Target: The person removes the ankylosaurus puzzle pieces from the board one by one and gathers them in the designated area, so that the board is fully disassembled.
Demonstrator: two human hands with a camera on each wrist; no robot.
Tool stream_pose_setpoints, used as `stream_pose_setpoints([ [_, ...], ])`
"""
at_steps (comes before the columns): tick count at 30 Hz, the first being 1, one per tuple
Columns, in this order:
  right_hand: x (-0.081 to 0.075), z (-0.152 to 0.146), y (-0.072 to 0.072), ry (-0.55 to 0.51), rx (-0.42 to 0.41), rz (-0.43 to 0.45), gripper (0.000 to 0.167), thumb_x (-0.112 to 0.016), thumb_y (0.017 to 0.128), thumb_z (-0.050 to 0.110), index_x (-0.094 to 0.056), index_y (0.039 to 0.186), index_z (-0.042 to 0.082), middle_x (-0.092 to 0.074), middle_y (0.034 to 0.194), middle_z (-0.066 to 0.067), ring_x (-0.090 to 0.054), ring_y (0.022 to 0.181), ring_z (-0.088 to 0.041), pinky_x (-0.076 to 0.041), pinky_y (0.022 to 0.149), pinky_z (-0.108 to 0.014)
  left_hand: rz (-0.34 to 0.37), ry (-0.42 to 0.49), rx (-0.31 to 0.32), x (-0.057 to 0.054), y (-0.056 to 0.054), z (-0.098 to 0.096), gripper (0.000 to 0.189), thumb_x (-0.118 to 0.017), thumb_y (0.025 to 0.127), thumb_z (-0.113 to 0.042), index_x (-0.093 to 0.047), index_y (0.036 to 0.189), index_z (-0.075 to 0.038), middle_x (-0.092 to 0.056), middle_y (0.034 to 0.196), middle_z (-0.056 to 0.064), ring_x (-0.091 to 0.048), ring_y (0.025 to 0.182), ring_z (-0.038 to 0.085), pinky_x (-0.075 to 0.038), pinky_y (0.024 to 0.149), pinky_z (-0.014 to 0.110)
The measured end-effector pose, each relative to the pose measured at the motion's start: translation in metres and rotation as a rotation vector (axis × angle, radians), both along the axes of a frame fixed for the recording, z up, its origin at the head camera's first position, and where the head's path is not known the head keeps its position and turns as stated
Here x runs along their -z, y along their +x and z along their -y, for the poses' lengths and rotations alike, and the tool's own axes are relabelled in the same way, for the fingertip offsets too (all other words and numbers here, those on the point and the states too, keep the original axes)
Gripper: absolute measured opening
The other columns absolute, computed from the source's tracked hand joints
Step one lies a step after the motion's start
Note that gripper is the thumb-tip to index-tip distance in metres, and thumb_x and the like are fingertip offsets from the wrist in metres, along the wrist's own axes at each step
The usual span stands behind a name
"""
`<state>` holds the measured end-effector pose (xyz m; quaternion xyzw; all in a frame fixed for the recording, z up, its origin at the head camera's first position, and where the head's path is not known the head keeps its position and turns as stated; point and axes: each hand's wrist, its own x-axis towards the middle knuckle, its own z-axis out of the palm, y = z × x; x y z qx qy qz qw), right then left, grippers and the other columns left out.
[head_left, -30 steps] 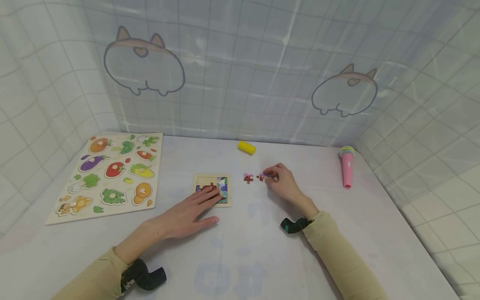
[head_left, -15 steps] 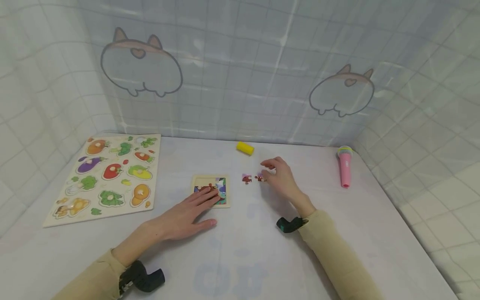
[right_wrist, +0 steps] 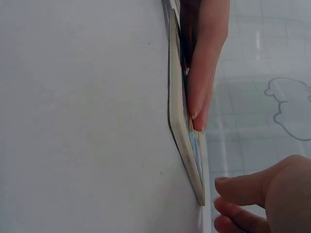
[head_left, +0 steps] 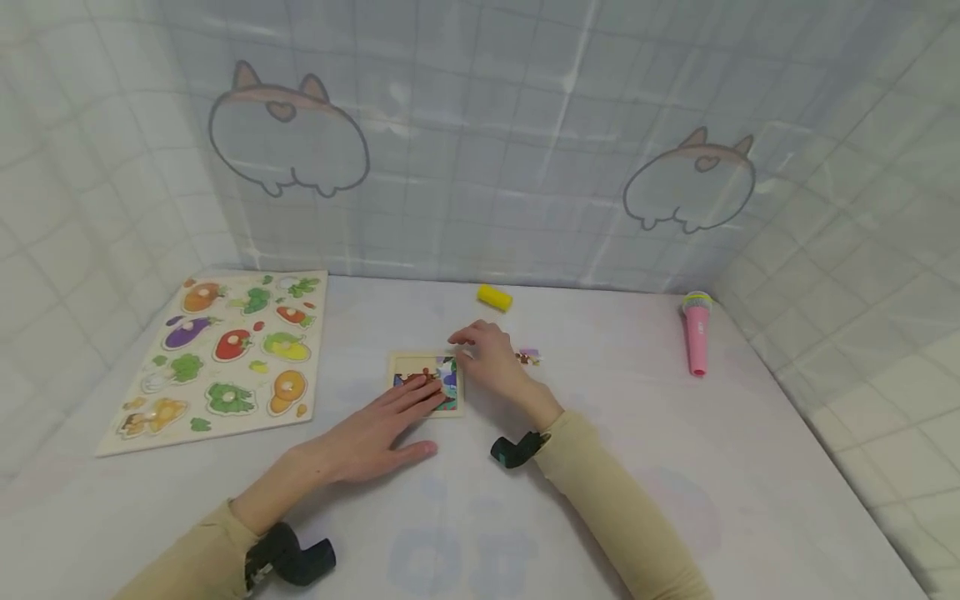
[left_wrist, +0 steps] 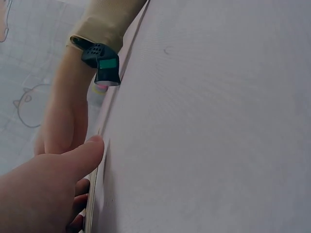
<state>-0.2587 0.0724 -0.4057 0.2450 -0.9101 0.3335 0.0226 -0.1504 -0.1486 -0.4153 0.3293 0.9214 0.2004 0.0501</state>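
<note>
Left hand [head_left: 367, 437] flat, steadying the puzzle tray [head_left: 411, 365] toward the desk [head_left: 615, 358]'s far edge; right hand [head_left: 491, 358], half-curled, grip unclear, should lower gently!

There lay the beige-sleeved left hand [head_left: 375, 435], fingers straight, thumb apart; the beige-sleeved right hand [head_left: 491, 358] hung close, fingers bent!

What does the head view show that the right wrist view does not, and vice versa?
Only the head view shows the vegetable board, pink microphone, yellow cylinder and loose puzzle piece. Only the right wrist view shows the puzzle frame side-on, close up. Both show that frame, the left hand resting on it, the right hand and the patterned backdrop.
</note>
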Motion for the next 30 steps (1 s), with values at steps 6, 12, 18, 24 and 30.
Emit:
stream_pose_setpoints([
  [6, 0.0047, -0.0002, 0.0017, 0.008, -0.039, -0.019, 0.023, -0.066, 0.094, 0.010, -0.072, 0.117, 0.009, -0.065, 0.117, -0.008, -0.055, 0.111, -0.026, -0.042, 0.100, -0.045, -0.016, -0.004, 0.009, -0.0002, -0.0017, 0.0002, 0.071, -0.051, 0.100, -0.054, -0.035, 0.156, -0.014, -0.026, 0.165, 0.004, -0.018, 0.154, 0.030, -0.023, 0.122, 0.054],
  [12, 0.0071, 0.0029, 0.0046, 0.042, -0.098, -0.012, 0.020, -0.069, 0.094, 0.015, -0.074, 0.113, 0.010, -0.064, 0.115, -0.008, -0.054, 0.108, -0.026, -0.042, 0.097, -0.045, -0.008, -0.006, 0.020, 0.0003, -0.0013, -0.0007, 0.071, -0.050, 0.101, -0.054, -0.034, 0.157, -0.013, -0.026, 0.165, 0.005, -0.017, 0.154, 0.031, -0.022, 0.122, 0.054],
  [18, 0.0088, 0.0045, 0.0052, 0.085, -0.095, -0.032, 0.019, -0.069, 0.095, 0.017, -0.075, 0.112, 0.012, -0.062, 0.116, -0.007, -0.054, 0.107, -0.024, -0.043, 0.095, -0.043, -0.016, -0.010, 0.016, 0.0001, -0.0011, -0.0017, 0.071, -0.052, 0.100, -0.052, -0.035, 0.156, -0.013, -0.026, 0.165, 0.005, -0.017, 0.154, 0.031, -0.023, 0.122, 0.053],
  [24, 0.0072, 0.0038, 0.0064, 0.090, -0.096, -0.024, 0.018, -0.069, 0.095, 0.018, -0.075, 0.111, 0.012, -0.062, 0.117, -0.006, -0.054, 0.109, -0.024, -0.042, 0.096, -0.043, -0.023, -0.011, 0.025, 0.0009, -0.0016, -0.0017, 0.071, -0.052, 0.100, -0.052, -0.035, 0.156, -0.013, -0.026, 0.165, 0.005, -0.017, 0.154, 0.030, -0.023, 0.122, 0.053],
  [30, 0.0048, 0.0029, 0.0080, 0.118, -0.110, -0.023, 0.021, -0.070, 0.095, 0.018, -0.076, 0.114, 0.013, -0.062, 0.117, -0.005, -0.053, 0.108, -0.024, -0.041, 0.094, -0.043, -0.027, -0.016, 0.021, 0.0017, -0.0021, -0.0015, 0.071, -0.051, 0.100, -0.053, -0.035, 0.157, -0.013, -0.026, 0.165, 0.004, -0.017, 0.154, 0.029, -0.023, 0.122, 0.052],
])
